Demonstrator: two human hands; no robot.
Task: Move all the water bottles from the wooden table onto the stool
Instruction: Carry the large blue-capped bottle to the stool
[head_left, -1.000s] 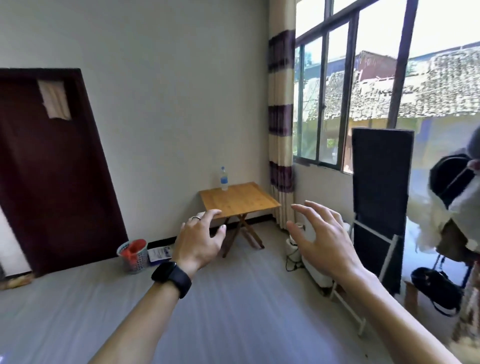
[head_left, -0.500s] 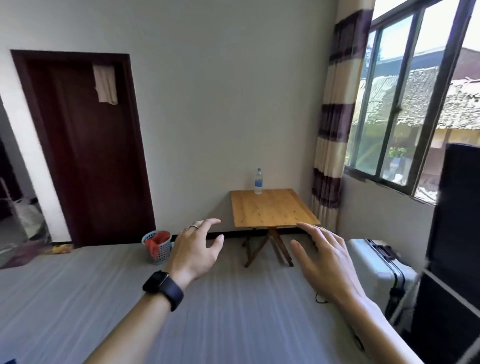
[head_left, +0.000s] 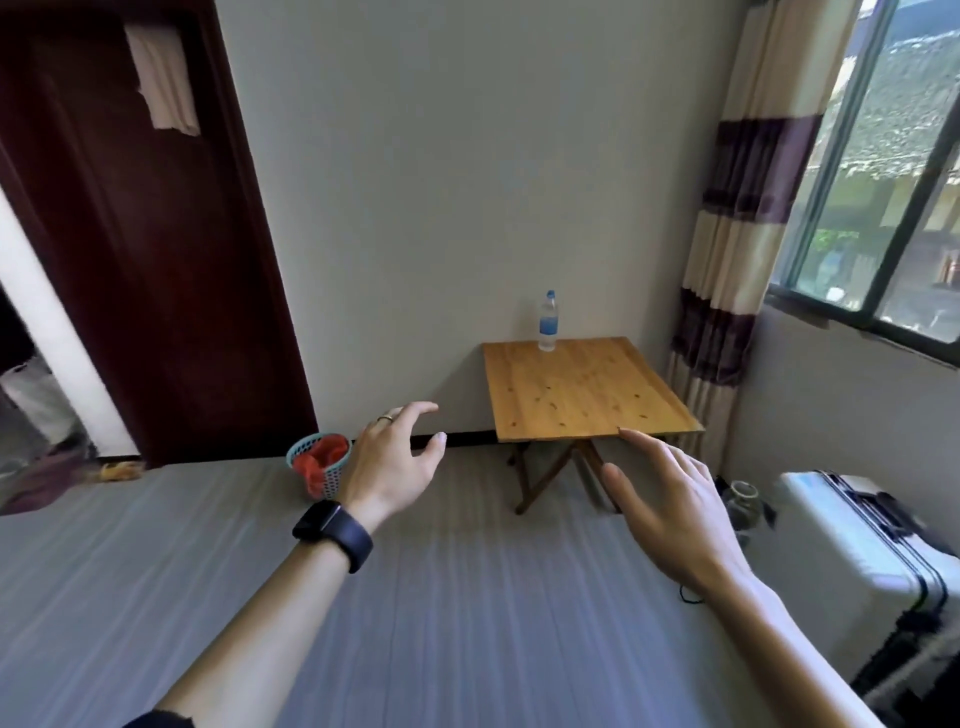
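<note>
One clear water bottle (head_left: 547, 321) with a blue label and cap stands upright at the far edge of the small wooden folding table (head_left: 582, 395), close to the wall. My left hand (head_left: 390, 462), with a ring and a black watch on the wrist, is held out in the air, fingers spread, empty. My right hand (head_left: 670, 506) is also raised and empty, fingers apart, in front of the table's near edge. Both hands are well short of the bottle. No stool is in view.
A small blue basket (head_left: 319, 462) with red contents sits on the floor by the wall. A dark brown door (head_left: 130, 249) is at the left. A white suitcase (head_left: 872, 551) lies at the right under the window (head_left: 883, 208), beside a striped curtain (head_left: 737, 260).
The view has swung left and moved closer to the table, which now looks larger. The black panel at the right has left the view. Both hands stay raised and empty.
</note>
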